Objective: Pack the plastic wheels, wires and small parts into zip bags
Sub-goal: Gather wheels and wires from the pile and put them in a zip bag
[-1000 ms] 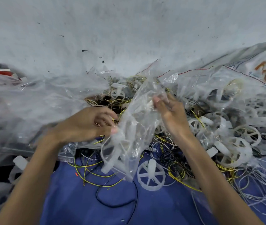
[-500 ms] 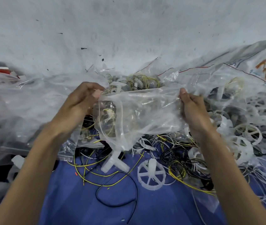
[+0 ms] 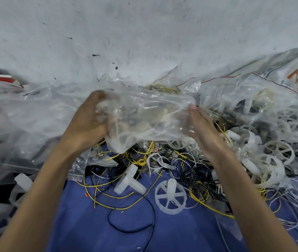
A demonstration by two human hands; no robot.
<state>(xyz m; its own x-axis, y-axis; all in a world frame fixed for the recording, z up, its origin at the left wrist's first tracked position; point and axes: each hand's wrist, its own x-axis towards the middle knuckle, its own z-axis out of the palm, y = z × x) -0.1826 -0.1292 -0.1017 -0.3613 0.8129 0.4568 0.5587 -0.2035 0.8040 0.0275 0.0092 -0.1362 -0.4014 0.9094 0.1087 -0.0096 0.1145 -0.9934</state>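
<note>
I hold a clear zip bag stretched sideways above the pile, with pale parts showing dimly inside it. My left hand grips its left end, fingers curled into the plastic. My right hand holds the right end, fingers partly hidden behind the film. Below the bag lie a white spoked plastic wheel, a white T-shaped part, and tangled yellow, black and white wires on blue cloth.
A heap of white wheels and wires fills the right side, under a large printed sack. Crumpled clear bags cover the left. A grey wall rises behind. A red and white item sits far left.
The bag went from hanging bunched between my close hands to being pulled out wide. A T-shaped part dropped out of it onto the cloth. My hands have lowered slightly since half a second ago.
</note>
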